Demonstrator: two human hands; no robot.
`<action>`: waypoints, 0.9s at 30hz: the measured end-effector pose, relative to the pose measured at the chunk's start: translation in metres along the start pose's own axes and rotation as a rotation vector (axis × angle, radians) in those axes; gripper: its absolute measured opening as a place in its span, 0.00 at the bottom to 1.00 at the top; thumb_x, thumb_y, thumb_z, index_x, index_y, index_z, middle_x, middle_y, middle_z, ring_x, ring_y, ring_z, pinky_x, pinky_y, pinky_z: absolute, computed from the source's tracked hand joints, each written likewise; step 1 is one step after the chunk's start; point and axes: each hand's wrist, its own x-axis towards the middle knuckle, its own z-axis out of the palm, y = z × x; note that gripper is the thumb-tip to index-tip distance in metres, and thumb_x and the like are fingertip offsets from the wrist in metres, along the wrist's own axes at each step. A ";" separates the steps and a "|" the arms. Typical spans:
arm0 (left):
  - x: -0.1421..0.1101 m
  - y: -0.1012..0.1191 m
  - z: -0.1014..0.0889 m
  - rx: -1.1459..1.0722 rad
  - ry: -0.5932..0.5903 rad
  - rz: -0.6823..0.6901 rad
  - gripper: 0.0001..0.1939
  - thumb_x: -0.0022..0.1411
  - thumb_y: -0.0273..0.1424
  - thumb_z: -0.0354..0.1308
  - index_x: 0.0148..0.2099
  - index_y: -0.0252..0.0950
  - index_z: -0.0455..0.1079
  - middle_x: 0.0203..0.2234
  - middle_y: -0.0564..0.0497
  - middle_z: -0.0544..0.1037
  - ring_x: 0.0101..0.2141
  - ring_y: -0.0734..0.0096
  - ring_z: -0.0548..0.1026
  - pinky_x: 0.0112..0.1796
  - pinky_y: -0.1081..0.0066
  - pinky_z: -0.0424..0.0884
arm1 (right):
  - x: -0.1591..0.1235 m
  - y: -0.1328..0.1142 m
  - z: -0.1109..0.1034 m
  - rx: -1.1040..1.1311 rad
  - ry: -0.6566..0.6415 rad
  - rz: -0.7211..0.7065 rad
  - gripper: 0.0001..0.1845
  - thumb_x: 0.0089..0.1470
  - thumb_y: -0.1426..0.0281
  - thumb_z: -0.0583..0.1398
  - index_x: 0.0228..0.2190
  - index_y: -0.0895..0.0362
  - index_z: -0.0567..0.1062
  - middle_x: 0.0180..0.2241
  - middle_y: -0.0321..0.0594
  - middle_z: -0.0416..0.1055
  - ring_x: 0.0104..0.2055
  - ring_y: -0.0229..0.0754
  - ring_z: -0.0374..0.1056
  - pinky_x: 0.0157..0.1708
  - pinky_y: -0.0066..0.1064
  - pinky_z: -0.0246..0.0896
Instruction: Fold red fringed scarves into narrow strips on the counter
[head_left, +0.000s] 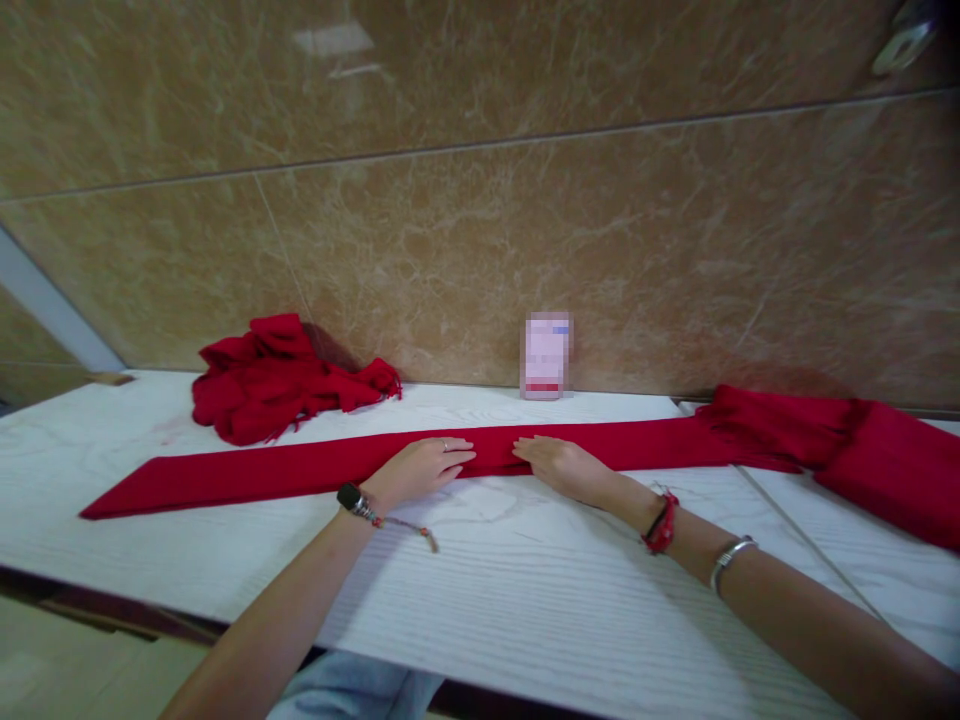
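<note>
A long red scarf point(277, 468), folded into a narrow flat strip, stretches across the table from a pointed left end to the bunched cloth on the right. Flat on the middle of the strip lies my left hand point(421, 468), its fingers stretched out to the right. My right hand point(559, 466) rests on it too, a short way to the right, with its fingers extended leftward. Both palms face down, and neither hand grips the cloth. Between the fingertips a short stretch of red fabric shows.
A crumpled red scarf with fringe point(274, 385) sits at the back left. More red cloth point(892, 465) lies on the right. A blurred, phone-like upright object point(547, 356) leans on the marbled wall point(450, 250). The white table point(525, 590) has a seam at right.
</note>
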 end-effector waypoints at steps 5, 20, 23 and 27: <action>-0.001 0.005 -0.002 0.014 -0.050 -0.008 0.20 0.65 0.22 0.40 0.56 0.31 0.63 0.55 0.45 0.65 0.55 0.71 0.62 0.55 0.71 0.57 | -0.006 0.001 0.000 -0.057 0.061 -0.048 0.19 0.56 0.79 0.49 0.48 0.66 0.70 0.48 0.53 0.70 0.50 0.46 0.66 0.49 0.39 0.63; 0.006 0.010 0.009 -0.086 -0.107 -0.147 0.23 0.68 0.38 0.36 0.63 0.46 0.49 0.63 0.51 0.48 0.62 0.62 0.46 0.58 0.54 0.45 | -0.005 -0.002 -0.016 0.268 -0.175 -0.065 0.21 0.61 0.68 0.46 0.55 0.52 0.63 0.58 0.41 0.57 0.62 0.42 0.46 0.60 0.47 0.39; 0.004 0.007 0.013 -0.067 -0.149 -0.114 0.23 0.68 0.39 0.37 0.64 0.47 0.48 0.63 0.51 0.48 0.62 0.59 0.46 0.57 0.52 0.46 | -0.004 0.003 -0.019 0.271 -0.171 0.024 0.22 0.62 0.65 0.44 0.56 0.51 0.61 0.59 0.41 0.55 0.63 0.42 0.45 0.60 0.48 0.37; 0.004 0.005 0.011 -0.047 -0.122 -0.105 0.21 0.68 0.36 0.37 0.62 0.46 0.53 0.62 0.51 0.53 0.61 0.62 0.49 0.57 0.55 0.48 | -0.007 0.016 -0.016 0.114 -0.150 0.294 0.26 0.62 0.62 0.42 0.60 0.54 0.52 0.62 0.46 0.47 0.64 0.50 0.41 0.57 0.56 0.42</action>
